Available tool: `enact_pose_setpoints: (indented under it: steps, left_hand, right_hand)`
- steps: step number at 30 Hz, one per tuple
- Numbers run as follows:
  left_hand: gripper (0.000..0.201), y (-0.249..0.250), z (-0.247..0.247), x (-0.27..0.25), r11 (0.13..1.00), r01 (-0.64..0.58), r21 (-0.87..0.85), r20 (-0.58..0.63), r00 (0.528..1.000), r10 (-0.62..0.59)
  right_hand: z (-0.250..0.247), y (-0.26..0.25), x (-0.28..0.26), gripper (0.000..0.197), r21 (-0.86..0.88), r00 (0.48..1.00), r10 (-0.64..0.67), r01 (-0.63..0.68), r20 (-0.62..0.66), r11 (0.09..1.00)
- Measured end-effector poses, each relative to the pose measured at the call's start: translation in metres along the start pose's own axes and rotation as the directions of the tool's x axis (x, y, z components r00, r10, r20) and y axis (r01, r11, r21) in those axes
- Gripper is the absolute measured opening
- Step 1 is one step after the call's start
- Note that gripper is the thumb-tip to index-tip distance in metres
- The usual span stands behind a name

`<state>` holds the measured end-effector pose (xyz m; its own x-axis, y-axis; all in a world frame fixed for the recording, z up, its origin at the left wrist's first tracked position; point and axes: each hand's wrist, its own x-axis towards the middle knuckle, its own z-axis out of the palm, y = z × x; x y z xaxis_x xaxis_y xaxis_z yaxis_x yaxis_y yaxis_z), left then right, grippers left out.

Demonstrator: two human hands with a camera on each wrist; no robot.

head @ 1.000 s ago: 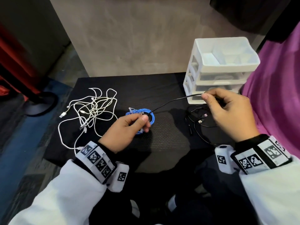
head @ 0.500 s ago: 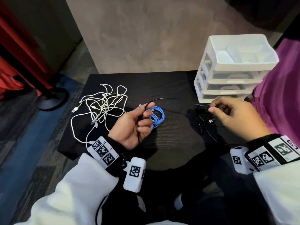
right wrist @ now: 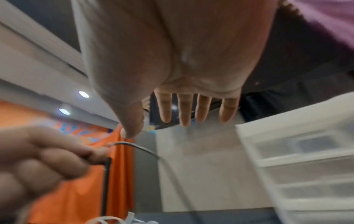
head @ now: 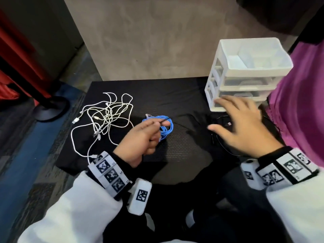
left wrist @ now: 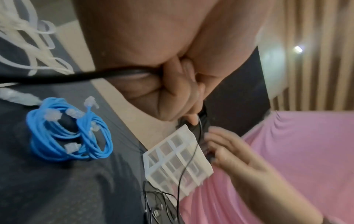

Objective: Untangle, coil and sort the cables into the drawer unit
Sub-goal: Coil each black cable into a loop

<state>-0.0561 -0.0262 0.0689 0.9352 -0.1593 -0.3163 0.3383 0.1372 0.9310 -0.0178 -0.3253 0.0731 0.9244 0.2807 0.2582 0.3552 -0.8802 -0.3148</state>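
1. Left hand [head: 142, 137] curled at the centre of the black counter [head: 184, 151], pinching the end of a black cable [left wrist: 57, 76] between thumb and forefinger; other fingers folded into the palm.
2. Black cable running right from that pinch, across the front of the drawer unit in the left wrist view, down to a loose black tangle [head: 226, 123] on the counter.
3. Right hand [head: 240, 125] spread wide, palm down, fingers straight and apart, holding nothing; hovering over the black tangle, fingertips reaching the bottom drawer of the drawer unit [head: 249, 71]. Cannot tell whether touching the drawer or the cable.
4. Blue cable [head: 164, 127] coiled into a bundle, lying on the counter just beyond the left hand's fingertips, clear plugs sticking out; not held.
5. White cables [head: 105, 116] in a loose tangle on the left part of the counter, left of the left hand, one strand trailing near toward the left wrist; untouched.
6. Drawer unit white, with three drawers, at the far right corner of the counter; all drawers pushed in, open tray on top divided into compartments.
7. Pink cloth [head: 301, 95] just right of the drawer unit and the right hand.
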Motion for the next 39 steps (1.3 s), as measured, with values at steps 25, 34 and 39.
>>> enact_pose_setpoints:
  steps: [25,34,39]
  left_hand:
    - [0.033,0.031,0.013,-0.007,0.762,-0.207,-0.614,-0.111,0.978,0.177]
    - [0.034,-0.014,0.026,0.003,0.766,-0.415,0.492,0.058,0.893,0.446]
    - [0.039,-0.011,0.034,-0.016,0.872,-0.253,0.419,0.14,0.967,0.214]
  right_hand:
    - [0.056,-0.075,-0.022,0.029,0.383,0.951,-0.199,0.096,0.238,0.919]
    - [0.03,-0.087,-0.023,0.019,0.199,0.878,-0.39,0.344,0.278,0.918]
    - [0.003,-0.073,-0.007,0.016,0.407,0.927,-0.286,0.17,0.244,0.898]
